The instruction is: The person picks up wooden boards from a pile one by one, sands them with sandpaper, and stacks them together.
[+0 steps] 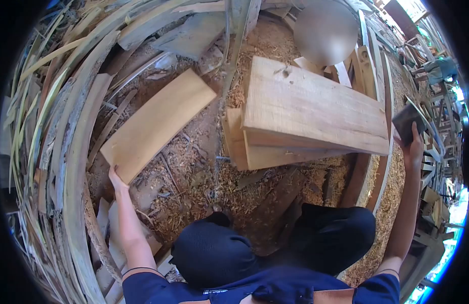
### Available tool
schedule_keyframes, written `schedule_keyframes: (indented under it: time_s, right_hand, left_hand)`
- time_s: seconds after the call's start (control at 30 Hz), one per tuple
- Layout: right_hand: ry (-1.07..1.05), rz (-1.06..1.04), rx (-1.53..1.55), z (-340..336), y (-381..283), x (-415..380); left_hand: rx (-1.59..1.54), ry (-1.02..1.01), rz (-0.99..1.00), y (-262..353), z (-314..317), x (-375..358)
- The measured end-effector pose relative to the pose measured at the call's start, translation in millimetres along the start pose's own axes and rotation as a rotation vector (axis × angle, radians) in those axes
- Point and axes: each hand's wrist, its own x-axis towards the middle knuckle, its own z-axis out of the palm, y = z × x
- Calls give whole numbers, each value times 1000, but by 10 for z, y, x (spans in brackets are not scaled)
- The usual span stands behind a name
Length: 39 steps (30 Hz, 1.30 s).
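Observation:
My left hand grips the near end of a wooden board, thumb on its upper face. The board slants away up and to the right, over the littered ground. Far out on the right, my right hand is closed on a dark, flat, rectangular piece; I cannot make out its kind. Between my hands, in front of my knees, lies a stack of thick boards, unevenly laid, with the top one showing a dark knot. The far end of the left board is apart from the stack.
Long wood offcuts are heaped along the left. Sawdust and shavings cover the ground. Long planks run down the right of the stack. A post stands at the back, near a blurred round patch.

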Motion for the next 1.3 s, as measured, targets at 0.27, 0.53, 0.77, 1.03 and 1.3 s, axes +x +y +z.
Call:
schedule_keyframes:
  time_s: [0.27, 0.53, 0.77, 1.03, 1.3]
  right_hand:
    - [146, 16, -26, -626, 295, 6]
    - [139, -13, -8, -184, 364, -52]
    - [349, -162, -750, -766, 611, 91]
    - [190, -292, -993, 39, 709, -6]
    - [109, -164, -897, 490, 508, -156]
  left_hand:
    - [258, 264, 37, -102, -409, -267]
    - [575, 264, -80, -50, -414, 715]
    - [809, -424, 309, 215, 2466, -683]
    - [575, -849, 12, -67, 4361, -1752]
    - [535, -794, -78, 317, 4151, -1564]
